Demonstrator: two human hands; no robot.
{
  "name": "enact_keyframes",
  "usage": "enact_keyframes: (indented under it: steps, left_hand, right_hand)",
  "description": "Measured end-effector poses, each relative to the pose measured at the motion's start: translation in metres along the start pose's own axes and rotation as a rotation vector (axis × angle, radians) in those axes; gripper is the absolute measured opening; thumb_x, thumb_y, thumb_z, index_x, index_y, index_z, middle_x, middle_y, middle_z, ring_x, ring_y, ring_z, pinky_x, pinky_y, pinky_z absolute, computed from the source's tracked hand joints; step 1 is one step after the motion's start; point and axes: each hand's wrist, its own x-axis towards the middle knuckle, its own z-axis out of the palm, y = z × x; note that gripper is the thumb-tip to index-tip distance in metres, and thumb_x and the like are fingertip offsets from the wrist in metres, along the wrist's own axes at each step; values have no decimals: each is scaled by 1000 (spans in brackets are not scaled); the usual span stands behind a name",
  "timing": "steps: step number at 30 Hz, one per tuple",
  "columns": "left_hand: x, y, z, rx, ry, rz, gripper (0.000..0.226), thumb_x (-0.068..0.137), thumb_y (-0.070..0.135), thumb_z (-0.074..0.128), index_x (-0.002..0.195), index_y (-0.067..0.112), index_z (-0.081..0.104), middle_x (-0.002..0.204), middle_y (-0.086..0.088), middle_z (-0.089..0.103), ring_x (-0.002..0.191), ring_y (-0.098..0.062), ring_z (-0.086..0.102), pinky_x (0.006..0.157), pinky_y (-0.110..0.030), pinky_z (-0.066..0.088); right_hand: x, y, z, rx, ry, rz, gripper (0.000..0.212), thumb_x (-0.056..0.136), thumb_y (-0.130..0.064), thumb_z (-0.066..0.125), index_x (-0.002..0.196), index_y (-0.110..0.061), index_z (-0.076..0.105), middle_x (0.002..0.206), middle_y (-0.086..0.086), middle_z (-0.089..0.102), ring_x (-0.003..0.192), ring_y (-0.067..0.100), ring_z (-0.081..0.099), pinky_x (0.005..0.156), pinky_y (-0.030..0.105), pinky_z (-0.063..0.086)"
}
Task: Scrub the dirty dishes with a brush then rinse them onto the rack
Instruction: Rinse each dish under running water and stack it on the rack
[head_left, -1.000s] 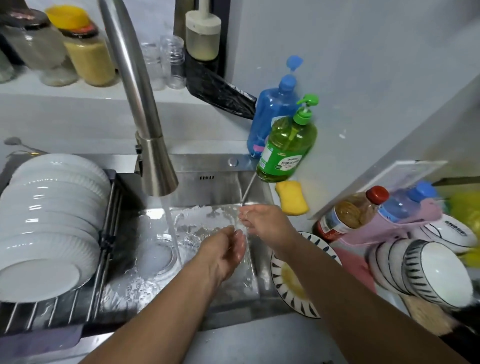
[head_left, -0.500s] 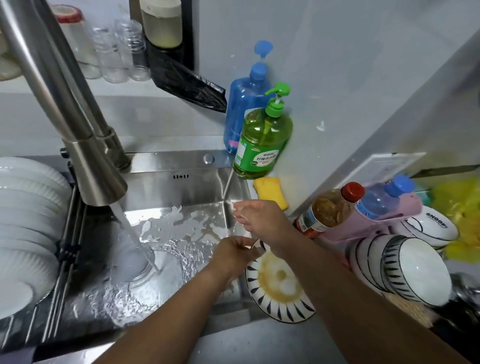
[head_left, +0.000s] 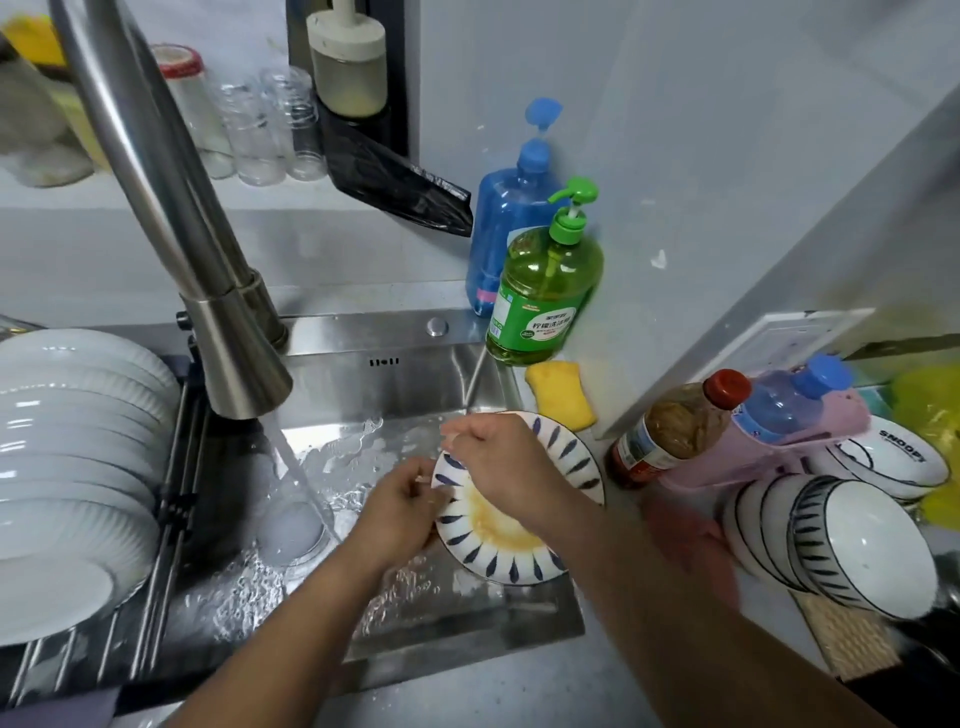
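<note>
I've just lifted the yellow-stained, blue-patterned white plate (head_left: 511, 540) over the steel sink (head_left: 395, 384); left hand (head_left: 400, 512) fingers grasp its rim, right hand (head_left: 501, 467) fingers loosely curled above, ready for scrubbing.

Both forearms reach forward, left hand (head_left: 400, 512) with fingers curled, right hand (head_left: 498, 462) loosely curled above it.

Two bare arms come in from the bottom. No sleeves show on them. The left hand (head_left: 402, 512) and right hand (head_left: 501, 465) wear no gloves, rings or watches.
</note>
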Motion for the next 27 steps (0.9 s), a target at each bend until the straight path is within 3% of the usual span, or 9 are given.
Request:
enact_keyframes:
  steps: [2,5,11,13,16,18,22,24,27]
  left_hand:
    - [-7,1,-20,-74,57,-39,13,103,4,54,113,9,61,99,-23,75,88,-44,73,83,-59,58]
    - [-15,1,-46,-170,148,-77,13,102,-2,52,111,7,55,100,-22,75,88,-38,74,88,-61,59]
    - [-24,-8,-91,-288,285,-102,30,96,-11,53,121,5,61,112,-19,73,90,-33,74,73,-43,65]
    - [-27,-8,-102,-324,340,-96,34,96,-13,52,122,7,60,112,-17,72,91,-33,73,65,-36,64]
    - [-28,-7,-115,-381,407,-76,41,93,-16,52,125,10,58,110,-14,71,94,-39,71,78,-48,61]
    - [-29,-7,-121,-421,438,-61,43,92,-18,51,124,12,54,107,-12,70,85,-33,67,77,-46,56]
    - [-30,-9,-127,-597,394,-103,50,93,-19,52,132,12,52,122,-11,68,99,-30,72,83,-44,60]
    - [-32,-8,-130,-701,348,-150,48,94,-18,50,131,11,52,120,-11,69,92,-28,76,77,-42,64]
    - [-35,-5,-133,-766,274,-218,47,92,-19,47,130,8,55,117,-15,70,85,-28,76,65,-37,65]
  right_hand:
    - [-3,-7,18,-48,-56,-27,29,100,-21,57,124,-16,72,120,1,73,111,16,66,100,29,50]
    - [-5,-14,46,-71,-117,-33,29,101,-22,57,124,-15,72,125,1,71,116,16,64,102,28,47]
    - [-1,-20,82,-42,-81,-59,28,99,-17,61,125,-13,71,123,1,71,114,13,65,103,27,49]
    - [2,-19,93,-15,-7,-67,26,96,-14,63,121,-14,73,116,0,74,107,11,68,100,30,53]
    - [7,-18,106,56,133,-51,18,92,-9,68,106,-15,76,96,-4,74,90,9,69,86,29,57]
    - [8,-20,112,87,229,-29,11,88,-9,71,92,-19,68,83,-5,69,80,13,65,75,33,56]
    - [7,-20,118,78,305,80,33,83,-25,77,96,-22,47,79,-4,61,71,17,61,62,33,49]
    - [6,-21,118,92,297,108,38,82,-29,76,104,-26,44,85,-4,67,75,18,68,66,38,56]
    - [10,-20,121,70,218,145,32,84,-19,66,112,-25,50,90,-2,71,79,21,70,63,33,53]
